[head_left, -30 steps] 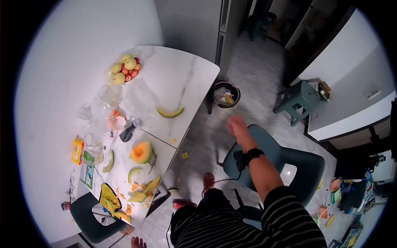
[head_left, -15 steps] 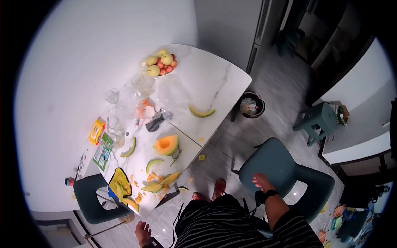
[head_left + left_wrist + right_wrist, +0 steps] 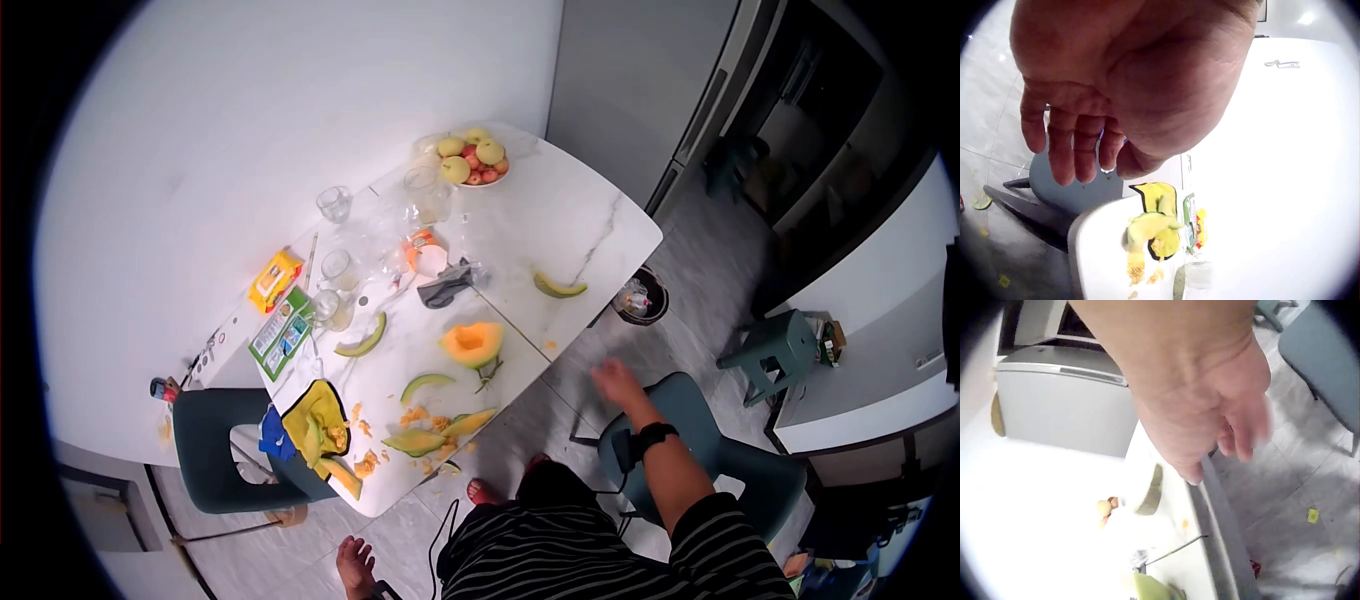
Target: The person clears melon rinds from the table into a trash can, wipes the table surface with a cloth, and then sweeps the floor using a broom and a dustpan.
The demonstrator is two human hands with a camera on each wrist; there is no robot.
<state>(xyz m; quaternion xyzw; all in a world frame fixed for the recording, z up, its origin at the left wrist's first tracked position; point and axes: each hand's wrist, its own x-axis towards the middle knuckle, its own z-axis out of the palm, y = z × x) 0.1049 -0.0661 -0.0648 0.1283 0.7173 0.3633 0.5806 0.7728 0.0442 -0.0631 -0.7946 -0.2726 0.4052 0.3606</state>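
My right hand [image 3: 616,384] hangs with loosely bent fingers in front of a chair, beside the table's long edge, and holds nothing. Low at the table's near corner, my left hand [image 3: 355,565] is held out with relaxed fingers; its palm [image 3: 1129,75] fills the top of the left wrist view. On the white table [image 3: 560,220] lies a cut orange-fleshed melon [image 3: 472,344]. Around it are a curved rind [image 3: 428,384], peel pieces [image 3: 415,442] with orange pulp, and another rind [image 3: 560,287] on the far half. A yellow black-edged mat [image 3: 315,420] bears more peel at the table's end.
A bowl of apples and pears [image 3: 475,160] stands at the back. Glasses [image 3: 335,310], yellow wipes [image 3: 275,282], a green pack [image 3: 281,333] and a dark grey cloth [image 3: 444,287] lie along the table. Chairs [image 3: 690,410] flank it, and a waste bin [image 3: 642,298] is on the floor.
The head view has turned, so the table appears farther right. My left hand has come more fully into view. My right hand went back over the chair seat, then forward toward the table edge.
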